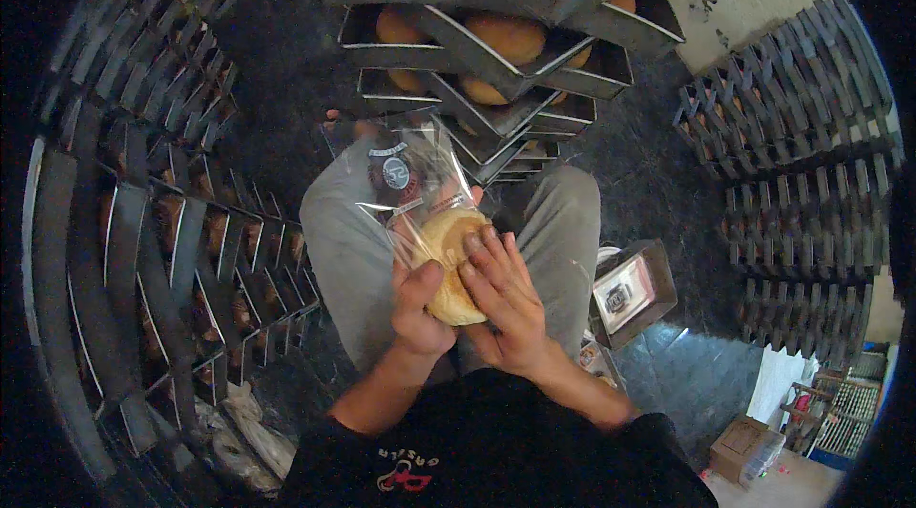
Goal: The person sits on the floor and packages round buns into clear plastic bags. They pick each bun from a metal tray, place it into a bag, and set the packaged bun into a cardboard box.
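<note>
Between my two hands, above my lap, is a pale golden bread loaf (455,300). It sits partly inside a clear printed plastic bag (429,164), which spreads out past the loaf's far end. My left hand (424,311) grips the near left side, its thumb on the crust and its fingers hidden underneath the bag. Laid over the loaf's right side is my right hand (504,293), the fingers pressed along the top. The near end of the bread shows outside the bag.
Stacked metal loaf pans (501,64) with bread inside rise ahead of my knees. More pan stacks (193,257) crowd the left, others (787,107) the right. By my right knee a pan (647,300) holds printed bags (622,293). A cardboard box (741,445) stands at lower right.
</note>
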The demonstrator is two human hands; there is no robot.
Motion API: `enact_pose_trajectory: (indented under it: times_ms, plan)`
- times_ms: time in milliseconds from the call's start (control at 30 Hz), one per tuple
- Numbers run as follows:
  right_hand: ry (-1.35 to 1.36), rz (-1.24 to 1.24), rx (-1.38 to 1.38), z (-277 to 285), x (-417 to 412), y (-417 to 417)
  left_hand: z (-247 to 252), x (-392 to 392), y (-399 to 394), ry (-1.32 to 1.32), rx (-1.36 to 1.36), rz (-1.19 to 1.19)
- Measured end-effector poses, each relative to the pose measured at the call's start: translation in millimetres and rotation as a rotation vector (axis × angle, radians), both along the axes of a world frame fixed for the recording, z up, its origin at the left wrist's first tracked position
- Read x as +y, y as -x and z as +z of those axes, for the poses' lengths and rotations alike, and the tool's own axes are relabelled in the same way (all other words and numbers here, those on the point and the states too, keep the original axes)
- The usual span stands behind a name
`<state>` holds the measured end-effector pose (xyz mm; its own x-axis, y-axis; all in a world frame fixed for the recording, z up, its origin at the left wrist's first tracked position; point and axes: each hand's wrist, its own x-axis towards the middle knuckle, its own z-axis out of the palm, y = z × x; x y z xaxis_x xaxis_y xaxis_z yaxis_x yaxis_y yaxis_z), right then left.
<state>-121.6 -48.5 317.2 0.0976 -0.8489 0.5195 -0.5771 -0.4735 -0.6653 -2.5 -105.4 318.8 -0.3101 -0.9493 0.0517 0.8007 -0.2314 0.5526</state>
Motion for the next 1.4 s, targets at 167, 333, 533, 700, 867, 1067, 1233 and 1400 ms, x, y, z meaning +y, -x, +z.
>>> enact_pose_trajectory:
  times_ms: [167, 333, 533, 700, 867, 1067, 1233, 1400]
  plan:
    - [0.024, 0.038, -0.029, -6, -3, 12, -1, -2, -3, 0.036, 0.084, -0.045]
    - [-0.07, 0.101, 0.05, 5, 0, 2, -8, -6, -15, -0.097, 0.082, 0.007]
    - [-0.107, -0.067, 0.087, 8, 2, -22, -18, -2, -15, -0.143, 0.066, 0.026]
    - [-0.103, -0.12, 0.064, 4, -2, -30, -28, -3, -16, -0.077, 0.056, 0.033]
    - [-0.058, 0.008, 0.111, 0, -3, -13, -20, -6, -23, -0.155, 0.151, 0.022]
    - [-0.124, -0.155, 0.14, 13, -2, -34, -27, -3, -12, -0.096, 0.011, 0.1]
    - [-0.115, -0.135, 0.145, 9, -7, -35, -36, -3, -18, -0.007, -0.043, 0.087]
    - [-0.103, -0.088, 0.045, 16, -13, -35, -25, -1, -18, -0.05, 0.015, 0.002]
